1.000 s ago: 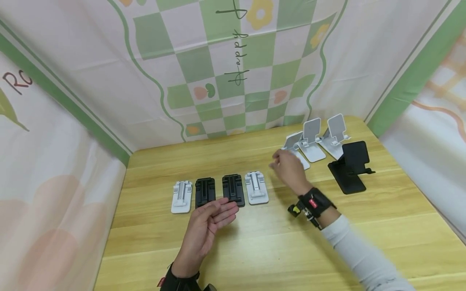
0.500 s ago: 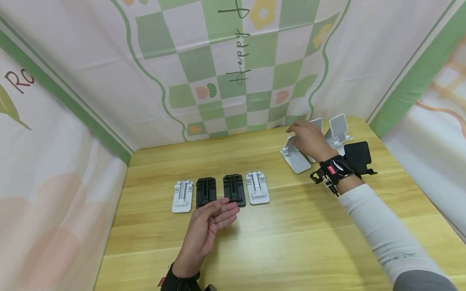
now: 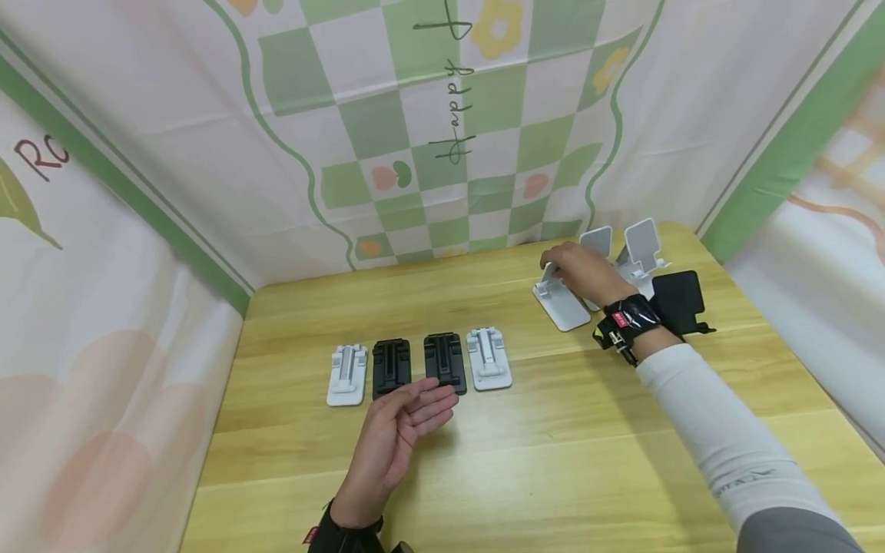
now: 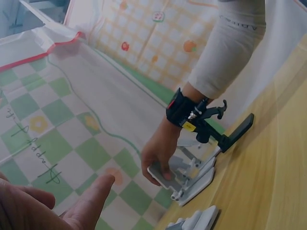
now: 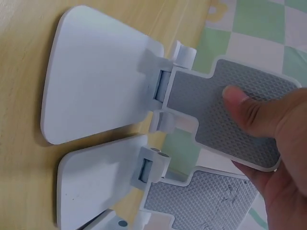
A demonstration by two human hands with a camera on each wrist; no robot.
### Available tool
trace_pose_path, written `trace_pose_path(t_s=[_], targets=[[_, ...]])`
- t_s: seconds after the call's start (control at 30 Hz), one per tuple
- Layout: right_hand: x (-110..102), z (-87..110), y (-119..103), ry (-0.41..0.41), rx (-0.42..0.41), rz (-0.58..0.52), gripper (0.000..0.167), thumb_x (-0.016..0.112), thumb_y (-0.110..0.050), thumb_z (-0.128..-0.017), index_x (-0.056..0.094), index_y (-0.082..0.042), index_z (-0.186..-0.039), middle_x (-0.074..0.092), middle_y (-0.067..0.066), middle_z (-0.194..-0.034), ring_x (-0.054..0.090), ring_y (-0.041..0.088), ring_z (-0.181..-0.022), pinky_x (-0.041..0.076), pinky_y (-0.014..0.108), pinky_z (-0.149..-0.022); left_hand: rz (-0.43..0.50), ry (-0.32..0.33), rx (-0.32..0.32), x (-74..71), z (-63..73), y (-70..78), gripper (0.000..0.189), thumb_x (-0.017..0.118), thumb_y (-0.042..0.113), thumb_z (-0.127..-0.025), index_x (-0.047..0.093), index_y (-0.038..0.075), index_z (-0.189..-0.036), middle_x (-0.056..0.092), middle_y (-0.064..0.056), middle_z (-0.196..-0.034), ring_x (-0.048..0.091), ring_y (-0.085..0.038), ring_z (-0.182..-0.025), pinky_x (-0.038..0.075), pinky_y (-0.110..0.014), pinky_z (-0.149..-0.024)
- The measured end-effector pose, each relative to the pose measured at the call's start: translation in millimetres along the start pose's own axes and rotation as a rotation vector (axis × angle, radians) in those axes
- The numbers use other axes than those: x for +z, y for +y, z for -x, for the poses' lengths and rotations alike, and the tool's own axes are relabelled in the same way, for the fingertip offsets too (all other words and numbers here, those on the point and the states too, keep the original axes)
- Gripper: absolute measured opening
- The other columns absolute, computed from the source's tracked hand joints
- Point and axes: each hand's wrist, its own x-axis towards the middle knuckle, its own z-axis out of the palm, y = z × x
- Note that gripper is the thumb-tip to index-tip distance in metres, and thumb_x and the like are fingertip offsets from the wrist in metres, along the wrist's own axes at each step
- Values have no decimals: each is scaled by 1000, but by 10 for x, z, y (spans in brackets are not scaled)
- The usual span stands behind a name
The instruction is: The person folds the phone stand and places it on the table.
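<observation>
My right hand (image 3: 588, 273) pinches the upright plate of an unfolded white phone stand (image 3: 563, 309) at the back right. In the right wrist view, the thumb presses on the grey textured pad (image 5: 206, 91), with fingers behind the plate. The stand's white base (image 5: 100, 76) is on the table. My left hand (image 3: 401, 434), palm turned sideways and fingers extended, hovers by the near ends of two folded black phone stands (image 3: 391, 367) and holds nothing. A folded white phone stand (image 3: 347, 375) lies at each end of that row, the other (image 3: 488, 359) being on the right.
Two more unfolded white phone stands, one nearer (image 3: 596, 240) and one farther right (image 3: 643, 242), stand close beside the gripped one. An unfolded black phone stand (image 3: 677, 301) sits at the right, partly behind the right wrist. Patterned cloth (image 3: 429, 115) hangs behind the wooden table (image 3: 525, 461).
My right hand has moved right and back from in front of the leftmost white stand, and now grips its plate. My left hand has stayed nearly still.
</observation>
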Motion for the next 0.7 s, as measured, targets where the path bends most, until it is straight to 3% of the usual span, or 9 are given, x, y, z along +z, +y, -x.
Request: trace_pose_path(t_s=[0.2, 0.37, 0.57, 0.7], targets=[[-152, 82, -117, 26, 44, 11, 35, 71, 7, -89, 67, 1, -123, 72, 20, -117, 68, 36, -106, 59, 50, -88, 15, -12, 7, 25, -8, -25, 44, 31, 14, -111, 46, -14, -142, 69, -25, -129, 71, -30, -117, 58, -42, -101], [-357, 140, -385, 83, 84, -67, 34, 70, -6, -96, 57, 0, -128, 71, 20, -114, 69, 34, -99, 59, 48, -78, -3, -24, 3, 54, -39, -57, 46, 32, 15, -110, 43, -14, -145, 61, -31, -138, 68, -32, -122, 57, -42, -104], [-567, 193, -927, 203, -62, -144, 34, 74, -20, -94, 62, -3, -121, 75, 14, -110, 72, 28, -97, 60, 43, -77, -43, -80, -4, 109, -89, -91, 49, 30, 18, -111, 38, -12, -149, 51, -35, -147, 59, -37, -133, 53, -41, -109], [-648, 244, -1279, 208, -162, -215, 33, 75, -19, -92, 66, -4, -120, 75, 13, -110, 72, 26, -97, 61, 42, -80, -38, -110, -17, 165, -126, -99, 52, 32, 23, -112, 38, -14, -147, 51, -35, -146, 56, -41, -135, 52, -43, -109]])
